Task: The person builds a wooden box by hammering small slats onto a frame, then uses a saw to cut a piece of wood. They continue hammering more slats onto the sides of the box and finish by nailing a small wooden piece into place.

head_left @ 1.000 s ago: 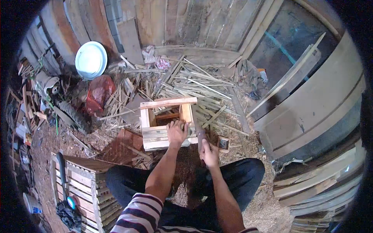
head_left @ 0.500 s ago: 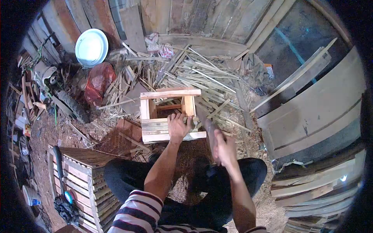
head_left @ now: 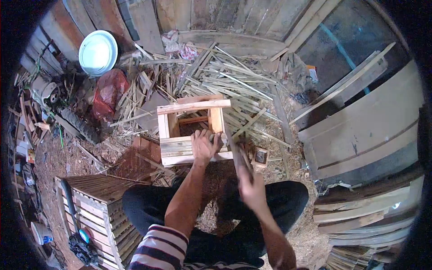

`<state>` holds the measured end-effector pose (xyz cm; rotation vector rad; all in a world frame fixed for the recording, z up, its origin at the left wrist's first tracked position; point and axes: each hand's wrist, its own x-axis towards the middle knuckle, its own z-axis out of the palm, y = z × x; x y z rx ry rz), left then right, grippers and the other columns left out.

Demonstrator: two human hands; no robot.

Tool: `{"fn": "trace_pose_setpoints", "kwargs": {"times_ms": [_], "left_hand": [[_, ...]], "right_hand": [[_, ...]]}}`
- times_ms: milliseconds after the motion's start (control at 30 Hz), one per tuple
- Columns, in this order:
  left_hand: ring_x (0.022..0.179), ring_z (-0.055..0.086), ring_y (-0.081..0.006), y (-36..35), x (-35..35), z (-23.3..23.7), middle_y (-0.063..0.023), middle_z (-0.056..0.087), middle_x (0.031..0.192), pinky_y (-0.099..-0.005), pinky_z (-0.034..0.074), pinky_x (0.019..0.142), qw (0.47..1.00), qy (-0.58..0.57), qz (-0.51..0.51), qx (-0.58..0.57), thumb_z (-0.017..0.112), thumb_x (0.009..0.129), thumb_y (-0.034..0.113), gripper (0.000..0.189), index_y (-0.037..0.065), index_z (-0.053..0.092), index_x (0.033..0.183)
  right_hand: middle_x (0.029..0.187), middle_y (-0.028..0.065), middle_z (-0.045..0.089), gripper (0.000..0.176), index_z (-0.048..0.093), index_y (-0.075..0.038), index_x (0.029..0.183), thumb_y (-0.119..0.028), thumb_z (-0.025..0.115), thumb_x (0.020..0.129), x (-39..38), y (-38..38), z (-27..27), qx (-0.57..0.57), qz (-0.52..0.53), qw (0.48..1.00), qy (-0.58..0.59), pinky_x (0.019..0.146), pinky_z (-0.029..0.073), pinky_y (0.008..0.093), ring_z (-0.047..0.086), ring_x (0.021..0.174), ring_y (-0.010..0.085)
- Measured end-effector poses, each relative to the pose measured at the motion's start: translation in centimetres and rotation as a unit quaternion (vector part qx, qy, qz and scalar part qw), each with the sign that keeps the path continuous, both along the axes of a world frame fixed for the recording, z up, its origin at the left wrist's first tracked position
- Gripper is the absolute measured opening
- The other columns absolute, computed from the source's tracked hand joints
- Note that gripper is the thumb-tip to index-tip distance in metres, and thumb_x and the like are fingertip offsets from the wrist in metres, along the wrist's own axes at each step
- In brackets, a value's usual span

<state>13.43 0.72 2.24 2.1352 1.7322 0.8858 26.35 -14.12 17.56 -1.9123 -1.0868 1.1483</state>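
A small wooden slatted crate (head_left: 175, 148) lies in front of my knees, its open frame side facing up. My left hand (head_left: 204, 146) presses on its near slats, fingers curled over the inner slat edge. My right hand (head_left: 253, 191) is closed round a long, dark, blade-like tool (head_left: 237, 155), smeared by motion. The tool slants up and left from the fist, running along the crate's right end. Its exact kind does not show. To the right of the tool stands a small square wooden box (head_left: 260, 156) with dark contents.
Thin wood strips (head_left: 243, 85) are heaped beyond the crate. A larger slatted crate (head_left: 105, 211) stands by my left knee. Stacked planks (head_left: 364, 207) lie at right, below a leaning panel (head_left: 364, 130). A white basin (head_left: 98, 53) and red bag (head_left: 108, 94) are at back left.
My right hand and the tool have shifted left and slightly down, closer along the crate's right end. The small box now shows. My left hand stays on the slats.
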Motion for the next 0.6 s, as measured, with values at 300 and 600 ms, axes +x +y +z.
{"fn": "trace_pose_setpoints", "kwargs": {"times_ms": [300,600], "left_hand": [[0.088,0.052,-0.0296,0.1,-0.2,0.6,-0.0107,0.063,0.088,-0.0413,0.036,0.086,0.999,-0.017,0.001,-0.038,0.055,0.088,0.039,0.036,0.006,0.066,0.085],[0.086,0.053,-0.0287,-0.2,-0.1,0.2,-0.0096,0.064,0.086,-0.0423,0.036,0.084,1.000,-0.010,0.006,-0.019,0.054,0.087,0.039,0.035,0.006,0.068,0.085]], "right_hand": [[0.089,0.0274,0.064,0.037,0.064,0.004,0.100,-0.031,0.053,0.094,-0.7,3.7,-2.4,0.020,0.013,0.994,-0.108,0.077,0.048,0.0443,0.064,0.086,0.0387],[0.087,0.0227,0.066,0.034,0.064,0.003,0.098,-0.028,0.054,0.093,-0.7,5.1,-6.3,0.130,-0.013,0.988,-0.084,0.076,0.048,0.0413,0.065,0.085,0.0352]]}}
